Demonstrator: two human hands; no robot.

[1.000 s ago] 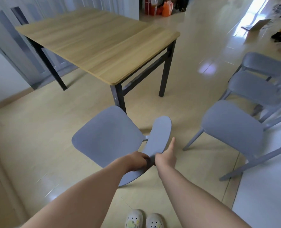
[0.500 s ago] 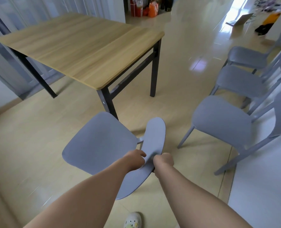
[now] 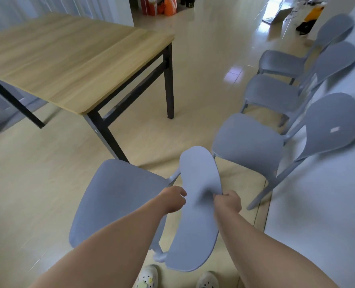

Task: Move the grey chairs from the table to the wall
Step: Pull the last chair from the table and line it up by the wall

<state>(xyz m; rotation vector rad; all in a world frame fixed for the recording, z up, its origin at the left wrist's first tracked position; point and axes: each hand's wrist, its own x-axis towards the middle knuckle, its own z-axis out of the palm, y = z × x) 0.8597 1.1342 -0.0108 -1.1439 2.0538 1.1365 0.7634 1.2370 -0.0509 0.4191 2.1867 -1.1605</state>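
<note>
right now both hands are on one grey chair [image 3: 118,196], each clamped on the backrest [image 3: 197,215] from its own side. the left hand [image 3: 172,199] has its fingers curled around the left edge of the backrest, and the right hand [image 3: 228,201] is a closed fist pinching the right edge, thumb side toward the plastic. the backrest looks a little smeared by blur where the right hand meets it, so the exact finger placement there is hard to read.

that chair sits between the table [image 3: 72,59] and the wall [image 3: 322,225], its seat pointing toward the table's near corner leg [image 3: 106,134], seat edge close to that leg. whether its feet are on the floor or lifted cannot be told, since the legs are mostly hidden under the seat; only one rear leg end shows near the shoes [image 3: 147,277].

along the white wall on the right stand three more grey chairs in a row, backs toward the wall: the nearest chair [image 3: 253,142] just beside the held one, its front leg close to the held backrest, then the middle chair [image 3: 276,94], then the far chair [image 3: 282,63]. the nearest one has a small pale label on its backrest.

the table has a light wood top and black legs. at the far end of the floor some orange and red containers [image 3: 162,7] are standing.
</note>
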